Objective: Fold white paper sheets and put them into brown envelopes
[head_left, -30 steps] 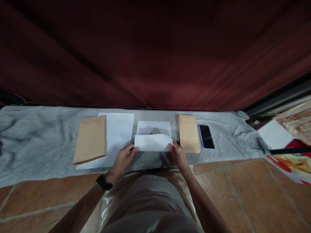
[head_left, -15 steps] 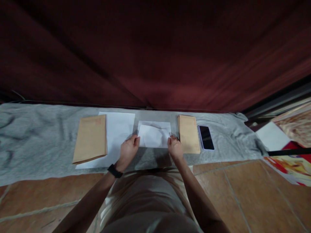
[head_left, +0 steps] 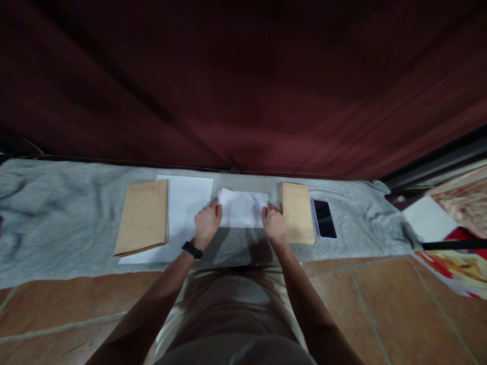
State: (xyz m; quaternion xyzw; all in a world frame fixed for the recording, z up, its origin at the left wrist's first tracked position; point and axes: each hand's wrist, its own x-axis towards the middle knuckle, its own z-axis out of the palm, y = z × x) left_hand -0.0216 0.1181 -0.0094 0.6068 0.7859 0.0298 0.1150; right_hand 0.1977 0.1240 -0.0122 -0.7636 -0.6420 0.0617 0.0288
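Note:
A folded sheet of white paper [head_left: 242, 210] lies between my hands on the grey cloth. My left hand [head_left: 207, 221], with a black band on its wrist, pinches the paper's left edge. At the right edge, my right hand [head_left: 274, 222] grips it with curled fingers. The upper layer's far-left corner stands up a little. Flat white sheets [head_left: 190, 197] lie to the left, partly beneath a stack of brown envelopes [head_left: 143, 218]. Close beyond my right hand is a second stack of narrower brown envelopes [head_left: 298, 213].
A phone [head_left: 324, 219] with a purple edge lies right of the narrower envelopes. Grey cloth [head_left: 357, 218] covers the long surface. A dark red curtain [head_left: 243, 101] hangs behind it. Tiled floor [head_left: 342, 289] shows in front, and a colourful printed sheet [head_left: 460, 268] is at far right.
The upper layer of the paper has been moved away from me, towards the far edge, and now covers more of the sheet. Both hands keep their hold and have shifted slightly away from me.

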